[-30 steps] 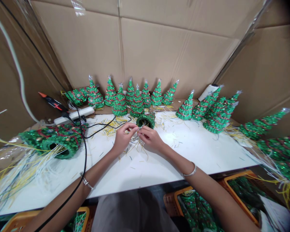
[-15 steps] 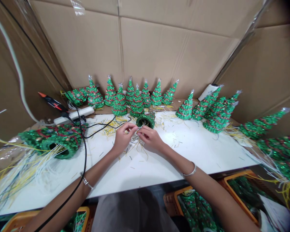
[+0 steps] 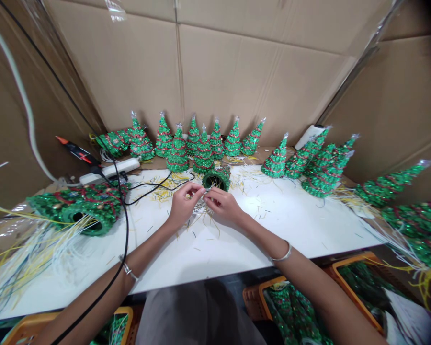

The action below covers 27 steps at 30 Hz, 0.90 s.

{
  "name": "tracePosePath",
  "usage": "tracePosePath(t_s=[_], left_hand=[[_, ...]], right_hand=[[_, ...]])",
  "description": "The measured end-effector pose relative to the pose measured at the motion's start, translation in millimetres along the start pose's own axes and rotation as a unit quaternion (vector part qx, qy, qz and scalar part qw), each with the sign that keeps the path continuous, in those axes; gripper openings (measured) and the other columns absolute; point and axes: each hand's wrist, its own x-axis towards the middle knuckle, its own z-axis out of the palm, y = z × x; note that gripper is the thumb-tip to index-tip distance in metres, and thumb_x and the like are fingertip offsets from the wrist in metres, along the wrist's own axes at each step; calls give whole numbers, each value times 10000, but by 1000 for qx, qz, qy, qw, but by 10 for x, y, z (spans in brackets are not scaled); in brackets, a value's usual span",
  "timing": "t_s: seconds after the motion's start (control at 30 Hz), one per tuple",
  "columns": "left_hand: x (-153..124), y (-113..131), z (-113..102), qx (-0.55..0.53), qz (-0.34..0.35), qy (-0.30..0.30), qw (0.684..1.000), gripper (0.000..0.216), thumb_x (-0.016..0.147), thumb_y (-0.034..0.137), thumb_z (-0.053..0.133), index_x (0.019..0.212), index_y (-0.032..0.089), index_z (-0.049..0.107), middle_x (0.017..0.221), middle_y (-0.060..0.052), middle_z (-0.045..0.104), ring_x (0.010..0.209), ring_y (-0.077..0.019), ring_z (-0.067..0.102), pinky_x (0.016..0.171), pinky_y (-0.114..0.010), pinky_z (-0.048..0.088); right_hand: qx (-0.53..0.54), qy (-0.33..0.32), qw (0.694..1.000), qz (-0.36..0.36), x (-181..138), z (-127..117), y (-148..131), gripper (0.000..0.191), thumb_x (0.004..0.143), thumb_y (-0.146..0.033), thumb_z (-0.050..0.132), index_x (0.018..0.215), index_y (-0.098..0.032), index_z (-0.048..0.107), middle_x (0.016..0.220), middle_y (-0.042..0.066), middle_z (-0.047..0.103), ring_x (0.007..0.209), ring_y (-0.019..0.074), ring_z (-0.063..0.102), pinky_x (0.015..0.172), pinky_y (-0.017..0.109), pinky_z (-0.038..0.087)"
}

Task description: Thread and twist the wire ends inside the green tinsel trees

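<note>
A small green Christmas tree [image 3: 221, 175] lies on its side in the middle of the white tabletop, its hollow base facing me. Thin wires [image 3: 211, 185] come out of that opening. At the mouth of the base, my left hand [image 3: 187, 201] pinches a wire between thumb and forefinger. Close beside it my right hand [image 3: 221, 201] also pinches wire, its fingertips almost meeting the left ones. Which strand each hand holds is too fine to tell apart.
Several decorated trees [image 3: 203, 152] stand along the cardboard wall. At left lie larger trees [image 3: 104, 211] with long wires, a power strip [image 3: 111, 171], an orange-tipped black tool [image 3: 77, 152] and a black cable [image 3: 126, 225]. Wire clippings litter the table [image 3: 309, 225]. Orange baskets [image 3: 262, 297] sit below its edge.
</note>
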Motion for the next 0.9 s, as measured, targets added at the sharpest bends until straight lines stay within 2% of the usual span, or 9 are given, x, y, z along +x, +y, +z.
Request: tracePosePath(t_s=[0.63, 0.9], left_hand=[[-34, -36, 11, 12, -1, -35, 999, 172, 862, 353, 643, 838, 186, 669, 807, -24, 663, 754, -153, 585, 709, -270, 448], [-41, -7, 19, 20, 7, -25, 999, 161, 849, 343, 652, 803, 193, 686, 801, -30, 688, 761, -164, 606, 708, -281, 459]], right_hand=[[3, -19, 1000, 21, -14, 16, -14, 178, 957, -209, 495, 882, -173, 652, 751, 16, 521, 658, 122, 478, 617, 240, 382], [-4, -14, 1000, 23, -18, 26, -7, 181, 958, -212, 494, 884, -175, 655, 737, 9, 509, 652, 121, 477, 614, 243, 374]])
